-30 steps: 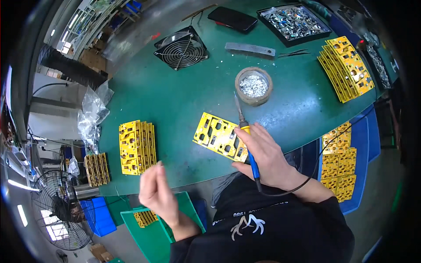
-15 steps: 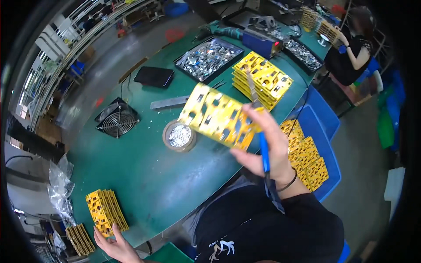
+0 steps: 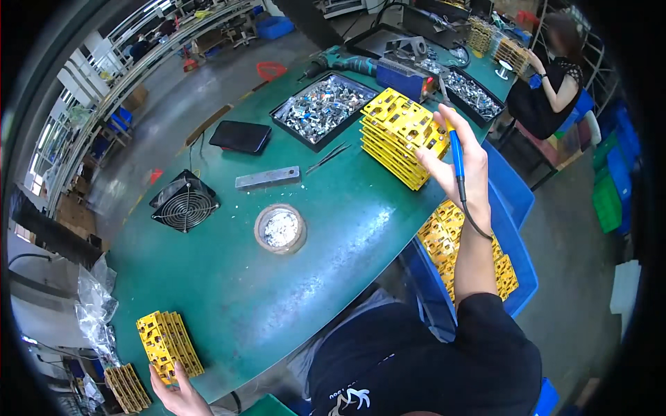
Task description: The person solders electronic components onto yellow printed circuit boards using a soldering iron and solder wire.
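Observation:
My right hand holds a blue-handled soldering iron, its cable trailing over the wrist. The thumb and fingertips of that hand also meet the right edge of a tall stack of yellow circuit board panels. At the lower left, my left hand has its thumb and fingers about the near end of a smaller group of yellow panels standing on edge. Another group of yellow panels stands just left of it.
On the green table are a round pot, a metal bar, tweezers, a phone, a fan and a parts tray. Blue bins with panels stand right. A co-worker sits beyond.
My right hand has moved up and right to the tall stack. The yellow panel it held over the table is out of its grasp; the soldering iron stays in it. My left hand remains at its panels.

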The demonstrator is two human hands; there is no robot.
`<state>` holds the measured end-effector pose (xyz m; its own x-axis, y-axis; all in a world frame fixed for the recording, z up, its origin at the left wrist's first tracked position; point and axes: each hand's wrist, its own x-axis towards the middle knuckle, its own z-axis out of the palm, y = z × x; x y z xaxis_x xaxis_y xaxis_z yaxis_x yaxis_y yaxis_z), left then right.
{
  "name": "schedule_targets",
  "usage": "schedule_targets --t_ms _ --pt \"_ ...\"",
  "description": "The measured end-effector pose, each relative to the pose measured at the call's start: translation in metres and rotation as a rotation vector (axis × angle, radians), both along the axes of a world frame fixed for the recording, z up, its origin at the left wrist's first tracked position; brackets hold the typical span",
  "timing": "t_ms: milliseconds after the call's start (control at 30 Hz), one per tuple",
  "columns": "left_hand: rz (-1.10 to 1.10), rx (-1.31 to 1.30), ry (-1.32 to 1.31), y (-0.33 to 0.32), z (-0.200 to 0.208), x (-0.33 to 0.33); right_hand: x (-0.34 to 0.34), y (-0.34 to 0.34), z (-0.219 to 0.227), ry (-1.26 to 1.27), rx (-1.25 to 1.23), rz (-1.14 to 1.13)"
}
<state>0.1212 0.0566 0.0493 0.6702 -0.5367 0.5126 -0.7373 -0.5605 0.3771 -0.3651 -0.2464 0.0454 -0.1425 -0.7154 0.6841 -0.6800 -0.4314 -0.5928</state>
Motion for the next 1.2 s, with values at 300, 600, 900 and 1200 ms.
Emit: schedule_targets --t_ms 300,600,900,1200 --pt "0.01 -0.169 0.271 0.017 -0.039 0.05 0.008 -0.002 0.003 0.034 0.076 -0.006" --pt "-0.115 -0.397 0.228 -0.007 -0.02 -0.001 0.028 0.031 0.003 -0.16 -0.033 0.118" --pt "-0.374 -0.037 0.124 -0.042 -0.04 -0.097 0.132 0.103 -0.04 -0.02 0.096 0.775" --pt "-0.494 0.15 0.292 -0.037 -0.064 -0.133 0.192 0.136 -0.076 -0.11 0.142 1.014"
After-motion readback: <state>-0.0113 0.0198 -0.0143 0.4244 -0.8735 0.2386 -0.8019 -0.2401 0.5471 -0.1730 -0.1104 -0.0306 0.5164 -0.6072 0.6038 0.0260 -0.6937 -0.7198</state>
